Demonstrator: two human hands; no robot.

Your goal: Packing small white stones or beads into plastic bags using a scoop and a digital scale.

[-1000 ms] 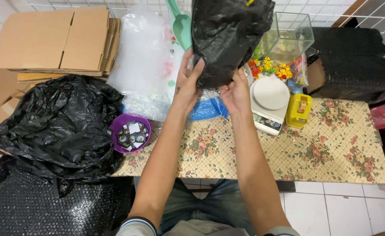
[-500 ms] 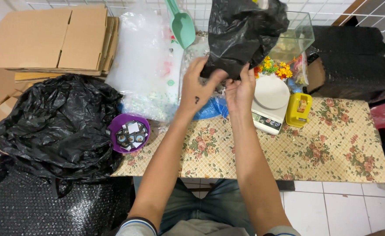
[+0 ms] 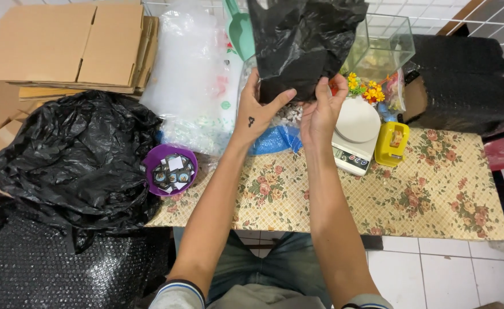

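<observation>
A black plastic bag (image 3: 303, 43) is held up above the floral-covered table (image 3: 435, 189), bulging near its bottom. My left hand (image 3: 258, 109) cups the bag's lower left side, thumb across its underside. My right hand (image 3: 321, 109) pinches its lower right edge. Below the bag lie a blue bag (image 3: 275, 140) and a packet of white pebbles (image 3: 289, 114). A white kitchen scale (image 3: 355, 129) stands just right of my right hand.
A yellow tape dispenser (image 3: 392, 143) and a glass tank (image 3: 386, 48) with artificial flowers (image 3: 369, 88) are at the right. A purple bowl (image 3: 170, 170), clear bubble bags (image 3: 197, 80), a green scoop (image 3: 240, 31), flat cardboard boxes (image 3: 63, 46) and a heap of black bags (image 3: 69, 160) fill the left.
Both hands have shifted their hold along the bottom of the black bag, which has moved up and slightly to the right; my left hand now wraps under it.
</observation>
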